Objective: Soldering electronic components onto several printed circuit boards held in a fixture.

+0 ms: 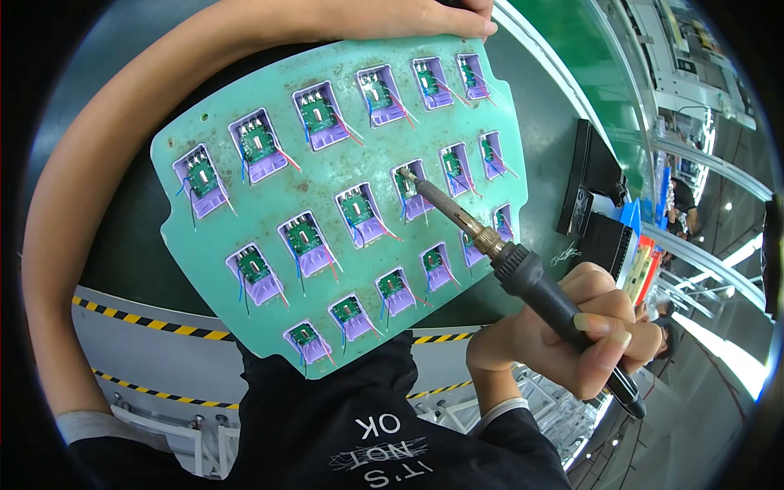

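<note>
A green fixture board (310, 192) lies tilted before me. Rows of purple housings (314, 349) sit in its cutouts, each with a small green circuit board (358, 207) and thin red, white and blue wires. My left arm curves around the board's left side. At the far edge my left hand (437, 18) closes on the board near its corner; some of its fingers are cut off by the frame. In my right hand (592, 327) is a soldering iron (531, 278) with a black handle. Its tip touches or hovers at the upper pads of a circuit board in the middle row.
Beneath the board is a dark green work surface (122, 245), with yellow-black striped tape (151, 320) along its near edge. Black boxes (604, 237) and blue and red items stand at the right. Farther right, a person (682, 208) is beside workshop equipment.
</note>
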Available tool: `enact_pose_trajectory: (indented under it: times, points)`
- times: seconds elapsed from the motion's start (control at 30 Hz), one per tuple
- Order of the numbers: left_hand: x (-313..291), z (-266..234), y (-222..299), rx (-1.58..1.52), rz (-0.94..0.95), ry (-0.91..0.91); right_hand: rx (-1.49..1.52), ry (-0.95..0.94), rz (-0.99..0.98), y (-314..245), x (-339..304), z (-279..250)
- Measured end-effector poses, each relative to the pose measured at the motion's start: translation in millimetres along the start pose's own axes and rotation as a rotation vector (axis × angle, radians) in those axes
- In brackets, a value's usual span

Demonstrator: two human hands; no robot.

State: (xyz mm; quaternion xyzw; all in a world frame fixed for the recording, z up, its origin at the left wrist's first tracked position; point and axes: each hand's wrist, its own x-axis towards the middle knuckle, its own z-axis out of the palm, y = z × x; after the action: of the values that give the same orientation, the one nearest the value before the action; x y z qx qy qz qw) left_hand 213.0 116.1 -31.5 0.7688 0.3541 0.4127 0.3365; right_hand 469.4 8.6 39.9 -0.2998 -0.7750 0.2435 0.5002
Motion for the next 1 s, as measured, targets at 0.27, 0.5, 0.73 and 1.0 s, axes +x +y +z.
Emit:
enact_pose_trajectory:
  times: [0.27, 0.5, 0.73, 1.0]
  points:
    - [0, 0, 3, -0.051, -0.043, -0.024, 0.019, -0.017, -0.005, 2, -1, -3]
    - [0, -2, 2, -0.031, -0.04, -0.03, 0.023, -0.002, -0.01, 1, 0, -1]
    - [0, -1, 4, -0.045, -0.041, -0.028, 0.128, 0.075, -0.16, 11, 1, -15]
    - [-1, -2, 8, -0.029, -0.044, -0.027, 0.364, 0.185, -0.269, 23, 4, -32]
